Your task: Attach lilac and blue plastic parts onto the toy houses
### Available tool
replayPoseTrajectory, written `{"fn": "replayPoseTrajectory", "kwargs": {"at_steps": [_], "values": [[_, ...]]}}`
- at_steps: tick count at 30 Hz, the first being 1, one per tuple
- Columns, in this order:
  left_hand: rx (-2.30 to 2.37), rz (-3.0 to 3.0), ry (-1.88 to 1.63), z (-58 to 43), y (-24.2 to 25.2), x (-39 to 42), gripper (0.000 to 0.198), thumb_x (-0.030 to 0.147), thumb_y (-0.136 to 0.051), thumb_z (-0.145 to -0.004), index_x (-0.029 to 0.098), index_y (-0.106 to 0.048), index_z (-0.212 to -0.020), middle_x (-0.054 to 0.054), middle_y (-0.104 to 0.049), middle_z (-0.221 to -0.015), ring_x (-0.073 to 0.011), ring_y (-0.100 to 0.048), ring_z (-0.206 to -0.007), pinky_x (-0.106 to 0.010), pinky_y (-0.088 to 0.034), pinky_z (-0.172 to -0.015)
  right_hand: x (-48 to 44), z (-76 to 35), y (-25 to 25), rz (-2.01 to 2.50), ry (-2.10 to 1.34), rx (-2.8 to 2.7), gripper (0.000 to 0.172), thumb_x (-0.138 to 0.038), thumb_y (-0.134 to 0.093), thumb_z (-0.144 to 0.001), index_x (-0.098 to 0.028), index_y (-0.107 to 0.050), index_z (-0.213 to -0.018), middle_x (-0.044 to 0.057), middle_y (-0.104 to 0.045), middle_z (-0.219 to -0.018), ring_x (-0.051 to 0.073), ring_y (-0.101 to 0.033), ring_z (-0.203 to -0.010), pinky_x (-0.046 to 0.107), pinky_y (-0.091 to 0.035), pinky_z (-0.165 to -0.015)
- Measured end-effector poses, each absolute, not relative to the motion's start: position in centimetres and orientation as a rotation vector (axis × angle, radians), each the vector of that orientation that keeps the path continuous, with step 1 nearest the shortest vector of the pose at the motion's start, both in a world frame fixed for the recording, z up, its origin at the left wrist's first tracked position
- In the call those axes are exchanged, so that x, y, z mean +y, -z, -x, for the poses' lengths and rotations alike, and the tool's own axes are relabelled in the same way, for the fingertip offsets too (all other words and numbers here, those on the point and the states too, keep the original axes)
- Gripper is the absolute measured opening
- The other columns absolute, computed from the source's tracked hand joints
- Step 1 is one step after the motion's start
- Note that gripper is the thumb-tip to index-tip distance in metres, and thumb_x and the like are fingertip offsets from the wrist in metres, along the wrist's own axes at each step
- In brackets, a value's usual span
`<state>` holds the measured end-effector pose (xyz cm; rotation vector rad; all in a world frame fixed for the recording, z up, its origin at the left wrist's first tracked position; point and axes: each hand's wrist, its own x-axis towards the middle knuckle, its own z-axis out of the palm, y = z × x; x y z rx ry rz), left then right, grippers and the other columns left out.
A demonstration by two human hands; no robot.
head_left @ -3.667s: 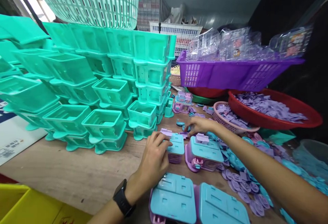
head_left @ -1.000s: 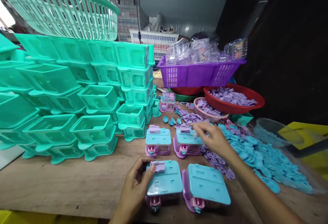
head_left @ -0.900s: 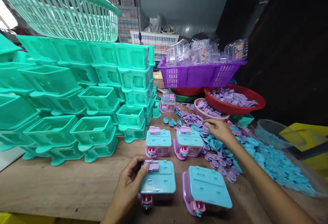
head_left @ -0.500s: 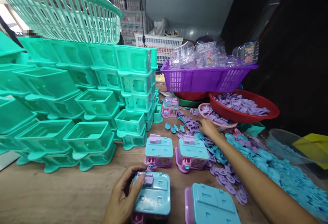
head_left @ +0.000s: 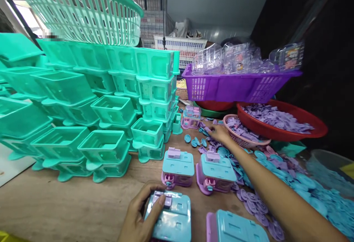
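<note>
My left hand (head_left: 142, 214) grips the left side of a toy box with a blue lid (head_left: 177, 223), its thumb on a small purple piece on the lid. Farther off, my right hand (head_left: 219, 133) is among small purple pieces (head_left: 212, 149) and blue ones; its fingers are bent together and I cannot make out what is between them. Between the hands stand two more toy boxes with blue lids and pink-purple bases, the left one (head_left: 178, 166) and the right one (head_left: 218, 170), each bearing a purple piece. Another blue-lidded box (head_left: 240, 229) sits at the front edge of view.
Green box shells (head_left: 105, 148) are stacked high on the left, under a green basket (head_left: 110, 24). A purple basket (head_left: 229, 87) of clear packaging stands behind. A red basin (head_left: 322, 129) and a pink basket (head_left: 249, 144) hold purple parts. Blue parts (head_left: 306, 186) lie heaped at right.
The view has shifted, so most things sit farther right. My right hand has moved slightly left among the small pieces. My left hand still holds the same toy box.
</note>
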<state>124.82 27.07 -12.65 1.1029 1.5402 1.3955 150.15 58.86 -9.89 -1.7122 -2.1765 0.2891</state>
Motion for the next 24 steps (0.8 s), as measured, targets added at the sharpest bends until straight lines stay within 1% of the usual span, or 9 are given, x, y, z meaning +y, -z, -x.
{"fn": "replayPoseTrajectory", "kwargs": {"at_steps": [3, 7, 9, 11, 14, 17, 19, 22, 24], "values": [[1.551, -1.170, -1.466, -123.8, 12.5, 27.2, 0.045, 0.058, -0.070, -0.080, 0.022, -0.072, -0.106, -0.009, -0.074, -0.112, -0.0281, -0.068, -0.108, -0.033, -0.056, -0.093, 57.6, -151.1, 8.8, 1.550, -0.531, -2.061, 0.026, -0.034, -0.056, -0.077, -0.016, -0.068, -0.092, 0.013, -0.073, -0.103, 0.028, -0.065, -0.102, 0.041, -0.049, -0.095], [1.613, -1.557, -1.677, -123.4, 10.0, 28.4, 0.027, 0.042, -0.067, -0.088, 0.023, -0.071, -0.107, -0.008, -0.071, -0.114, -0.0233, -0.066, -0.112, -0.032, -0.053, -0.099, 52.9, -152.0, 5.9, 1.341, -0.864, -1.931, 0.062, -0.065, -0.053, -0.072, -0.015, -0.068, -0.105, 0.010, -0.070, -0.091, 0.021, -0.060, -0.078, 0.033, -0.047, -0.068], [1.545, -1.724, -1.707, -124.5, 8.0, 29.5, 0.023, 0.033, -0.064, -0.092, 0.023, -0.071, -0.111, -0.006, -0.070, -0.112, -0.0191, -0.066, -0.107, -0.029, -0.053, -0.096, 49.4, -151.9, 4.2, 1.237, -1.087, -1.885, 0.068, -0.074, -0.063, -0.066, -0.016, -0.072, -0.100, 0.010, -0.070, -0.091, 0.020, -0.059, -0.078, 0.033, -0.046, -0.069], [1.390, -1.842, -1.659, -126.3, 6.2, 30.6, 0.031, 0.028, -0.062, -0.094, 0.023, -0.067, -0.124, -0.007, -0.068, -0.117, -0.0172, -0.065, -0.105, -0.028, -0.054, -0.094, 45.8, -151.4, 2.7, 1.183, -1.252, -1.845, 0.068, -0.078, -0.073, -0.060, -0.017, -0.075, -0.092, 0.010, -0.072, -0.097, 0.021, -0.060, -0.086, 0.033, -0.047, -0.076], [1.167, -1.933, -1.541, -129.3, 4.9, 31.9, 0.046, 0.024, -0.065, -0.093, 0.019, -0.059, -0.138, -0.009, -0.067, -0.122, -0.0170, -0.065, -0.103, -0.031, -0.054, -0.094, 41.0, -150.5, 1.2, 1.185, -1.275, -1.875, 0.069, -0.084, -0.074, -0.059, -0.019, -0.077, -0.084, 0.010, -0.073, -0.096, 0.024, -0.061, -0.091, 0.035, -0.049, -0.082], [1.092, -1.897, -1.541, -131.7, 5.3, 32.0, 0.034, 0.019, -0.071, -0.088, 0.017, -0.070, -0.122, -0.006, -0.073, -0.108, -0.0173, -0.067, -0.094, -0.030, -0.055, -0.087, 37.5, -149.8, 1.0, 1.115, -1.279, -1.912, 0.062, -0.080, -0.071, -0.069, -0.019, -0.076, -0.081, 0.006, -0.071, -0.081, 0.020, -0.059, -0.078, 0.032, -0.050, -0.072], [1.118, -1.762, -1.621, -132.9, 5.9, 31.5, 0.025, 0.019, -0.072, -0.087, 0.017, -0.074, -0.112, -0.005, -0.075, -0.101, -0.0178, -0.069, -0.091, -0.030, -0.055, -0.084, 35.6, -149.6, 1.8, 1.072, -1.336, -1.738, 0.055, -0.072, -0.078, -0.069, -0.020, -0.076, -0.087, 0.004, -0.070, -0.078, 0.018, -0.060, -0.073, 0.029, -0.051, -0.069], [1.186, -1.504, -1.709, -134.2, 6.7, 30.4, 0.021, 0.023, -0.073, -0.086, 0.017, -0.073, -0.107, -0.005, -0.076, -0.098, -0.0180, -0.071, -0.088, -0.030, -0.057, -0.081, 32.9, -149.5, 3.7, 1.031, -1.469, -1.399, 0.048, -0.056, -0.089, -0.065, -0.023, -0.076, -0.098, 0.004, -0.073, -0.090, 0.020, -0.066, -0.085, 0.031, -0.057, -0.080], [1.196, -1.470, -1.711, -134.9, 7.1, 29.4, 0.018, 0.023, -0.074, -0.085, 0.017, -0.071, -0.102, -0.004, -0.077, -0.094, -0.0172, -0.072, -0.084, -0.028, -0.057, -0.078, 31.6, -149.7, 4.9, 1.024, -1.453, -1.297, 0.042, -0.051, -0.088, -0.067, -0.024, -0.076, -0.097, 0.004, -0.074, -0.096, 0.021, -0.067, -0.092, 0.032, -0.056, -0.087]]}}
